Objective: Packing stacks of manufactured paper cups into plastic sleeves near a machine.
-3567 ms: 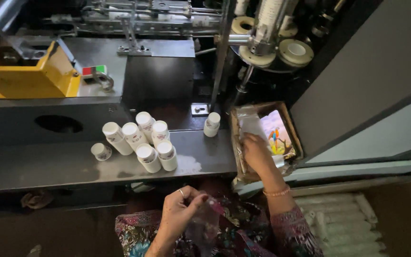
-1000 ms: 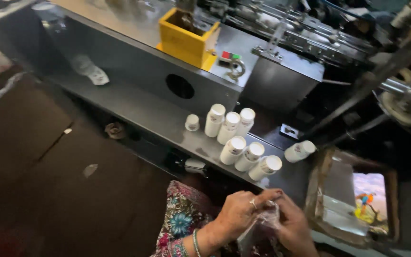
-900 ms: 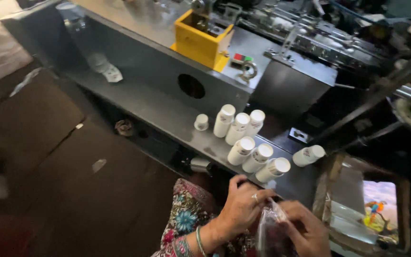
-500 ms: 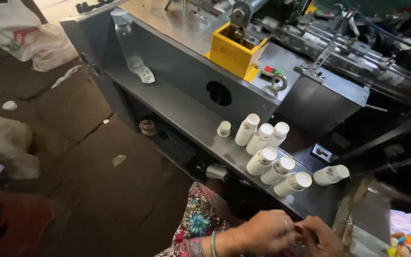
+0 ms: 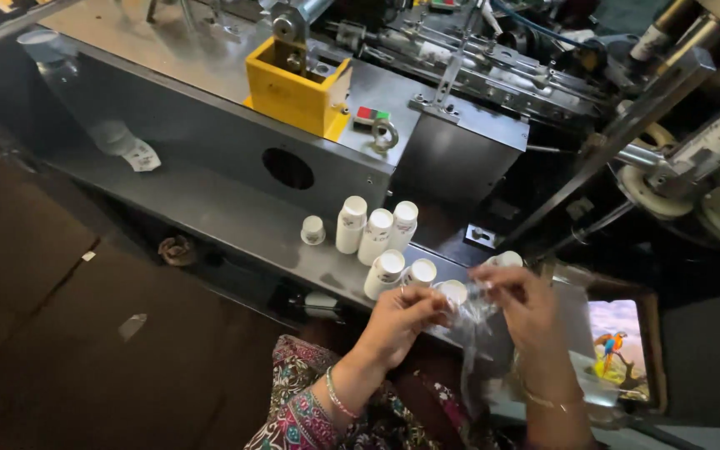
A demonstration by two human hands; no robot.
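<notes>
Hands risen: clear plastic bag (image 5: 478,329) between left hand (image 5: 400,321), right hand (image 5: 527,304).

Only one view is showing here, from a camera sitting on the person's head. It is looking steeply down and forward, tilted so the grey shelf (image 5: 235,218) is running slantwise from upper left to lower right. The hands (image 5: 460,312) are lying close under the lens at the bottom edge; the machine (image 5: 460,75) is filling the top, farther off. The floor (image 5: 52,333) is taking the lower left. The shelf's far left end is reaching the frame's left edge.
</notes>
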